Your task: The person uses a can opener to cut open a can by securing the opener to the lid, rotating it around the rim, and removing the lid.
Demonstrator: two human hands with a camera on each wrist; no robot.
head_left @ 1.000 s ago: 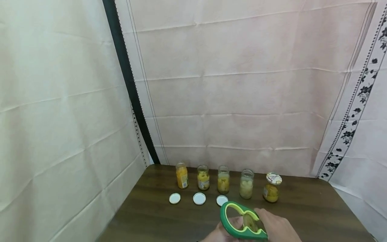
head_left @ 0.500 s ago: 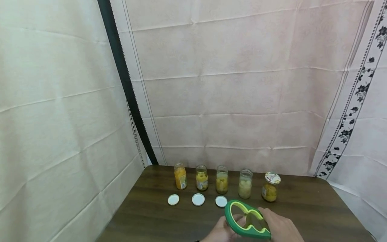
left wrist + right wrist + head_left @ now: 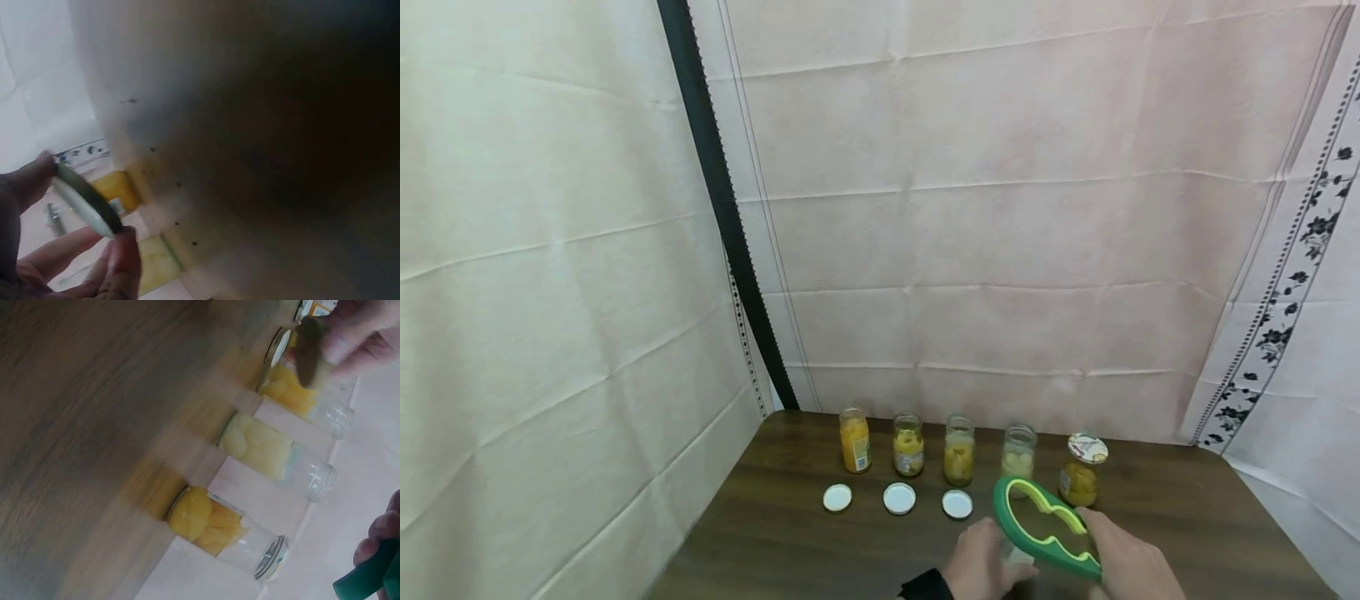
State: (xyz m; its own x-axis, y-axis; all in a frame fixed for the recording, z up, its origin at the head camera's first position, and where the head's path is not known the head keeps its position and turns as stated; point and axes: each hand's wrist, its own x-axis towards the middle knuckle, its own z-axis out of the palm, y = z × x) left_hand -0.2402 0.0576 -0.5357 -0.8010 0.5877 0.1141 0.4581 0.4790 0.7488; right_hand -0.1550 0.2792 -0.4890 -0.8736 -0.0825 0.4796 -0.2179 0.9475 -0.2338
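Observation:
My right hand (image 3: pixel 1131 557) grips a green jar opener (image 3: pixel 1032 542) with a lime-green scalloped inner edge. In the right wrist view, part of the green opener (image 3: pixel 369 575) shows beside the fingers. Just left of the opener, my left hand (image 3: pixel 977 560) holds a round jar lid (image 3: pixel 1019 557). The left wrist view shows that lid (image 3: pixel 87 203) pinched by its edge between thumb and fingers, its pale inside partly visible. Behind the opener stands an uncapped jar of pale fruit (image 3: pixel 1018 460). To its right is a jar with its patterned lid on (image 3: pixel 1078 479).
Three more uncapped jars of yellow fruit, the orange-toned one (image 3: pixel 854 442), a middle one (image 3: pixel 908 446) and another (image 3: pixel 959 450), stand along the back of the dark wooden table (image 3: pixel 775 542). Before them lie white lids (image 3: pixel 837 497), (image 3: pixel 899 497), (image 3: pixel 957 504). Cloth hangs behind (image 3: pixel 970 250).
My left hand has come out from beneath the opener and now holds the lid at its left. The opener and right hand have shifted slightly right in the head view.

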